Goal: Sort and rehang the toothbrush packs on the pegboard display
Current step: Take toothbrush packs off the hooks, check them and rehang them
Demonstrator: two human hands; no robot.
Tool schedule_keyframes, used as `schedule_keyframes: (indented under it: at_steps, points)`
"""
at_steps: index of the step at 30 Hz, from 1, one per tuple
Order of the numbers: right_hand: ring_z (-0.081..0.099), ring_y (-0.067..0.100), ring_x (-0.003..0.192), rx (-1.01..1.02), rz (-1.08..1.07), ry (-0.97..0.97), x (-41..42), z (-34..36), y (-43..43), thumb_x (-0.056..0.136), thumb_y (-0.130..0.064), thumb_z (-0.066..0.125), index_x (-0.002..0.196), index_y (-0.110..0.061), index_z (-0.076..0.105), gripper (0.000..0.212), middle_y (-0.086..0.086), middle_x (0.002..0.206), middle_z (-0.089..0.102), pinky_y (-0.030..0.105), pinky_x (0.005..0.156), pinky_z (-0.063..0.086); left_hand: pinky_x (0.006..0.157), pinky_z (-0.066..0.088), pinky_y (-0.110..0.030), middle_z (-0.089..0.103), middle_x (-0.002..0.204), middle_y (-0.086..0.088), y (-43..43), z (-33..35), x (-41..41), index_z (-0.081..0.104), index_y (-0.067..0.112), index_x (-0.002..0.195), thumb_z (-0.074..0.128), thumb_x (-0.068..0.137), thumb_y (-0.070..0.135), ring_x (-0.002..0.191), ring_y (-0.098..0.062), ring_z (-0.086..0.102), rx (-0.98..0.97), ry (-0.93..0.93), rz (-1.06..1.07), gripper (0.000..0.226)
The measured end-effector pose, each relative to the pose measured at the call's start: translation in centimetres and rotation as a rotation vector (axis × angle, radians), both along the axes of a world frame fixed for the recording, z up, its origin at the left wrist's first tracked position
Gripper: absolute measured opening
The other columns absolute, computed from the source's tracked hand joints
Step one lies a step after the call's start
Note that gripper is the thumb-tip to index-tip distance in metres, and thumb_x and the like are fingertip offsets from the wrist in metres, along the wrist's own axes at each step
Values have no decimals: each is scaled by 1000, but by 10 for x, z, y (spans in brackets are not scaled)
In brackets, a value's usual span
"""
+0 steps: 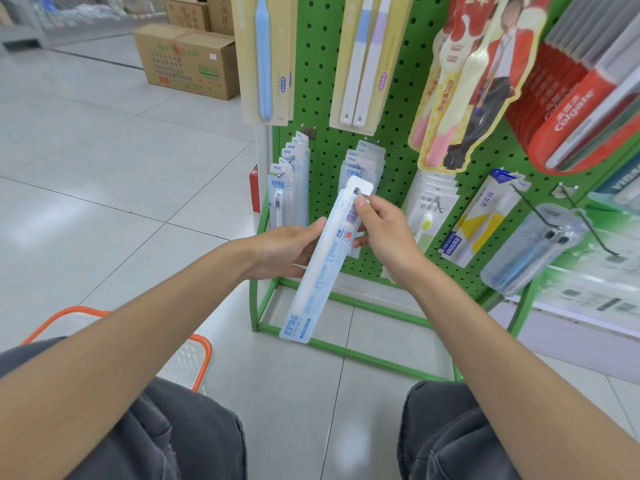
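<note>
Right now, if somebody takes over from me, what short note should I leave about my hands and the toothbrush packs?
Left hand holds the toothbrush pack at its middle.
Right hand pinches its top, hole at the tip of the hook.
Done: similar packs already hang behind it on the pegboard.
Left: slide this pack fully on; check the basket, its contents are hidden.

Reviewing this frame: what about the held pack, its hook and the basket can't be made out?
All in the head view:
1. Held pack: its printed back faces the camera, hiding the brush. The fine print is too small to read.
2. Hook: the pack's top and the right hand hide how far on the pack sits.
3. Left hand: the pack covers its fingertips.
4. Basket: the left arm and a leg cover its inside.
</note>
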State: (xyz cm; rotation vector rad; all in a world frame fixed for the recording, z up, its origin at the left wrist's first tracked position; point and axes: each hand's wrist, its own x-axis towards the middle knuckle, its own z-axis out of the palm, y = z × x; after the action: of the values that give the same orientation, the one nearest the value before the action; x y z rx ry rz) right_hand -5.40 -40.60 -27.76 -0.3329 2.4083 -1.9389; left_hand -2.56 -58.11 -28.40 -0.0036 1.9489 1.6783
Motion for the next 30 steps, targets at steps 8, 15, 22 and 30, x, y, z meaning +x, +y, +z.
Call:
schedule_keyframes:
  at_steps: [8,15,22,30]
  points:
    - [65,16,100,-88,92,-90,-3,12,-27,103,-41,41,109,-21,62,29,0,111,70,35,88,50,90,56,-29,66,107,0,9,-3,-2,57,15,127,34,97,57,103,-14,63,-110,143,52,56]
    - [28,4,51,247,24,192,-3,6,-49,105,-17,37,68,-20,32,37,-5,64,32,22,51,26,89,57,-34,57,122,-6,-15,7,-17,58,9,128,74,86,17,100,-21,64,-323,293,304,46]
    - [26,8,53,263,-110,245,-19,-7,-65,102,-11,43,67,-15,36,35,-3,61,34,23,48,22,77,51,-32,56,106,3,-52,30,-35,63,21,111,70,87,22,91,-17,61,-540,741,721,25]
    - [31,8,56,259,-160,230,-43,-11,-86,103,-10,40,67,-27,33,40,-6,65,37,22,49,21,93,44,-22,56,134,2,-44,17,-51,55,26,138,65,93,31,110,-12,56,-592,804,490,46]
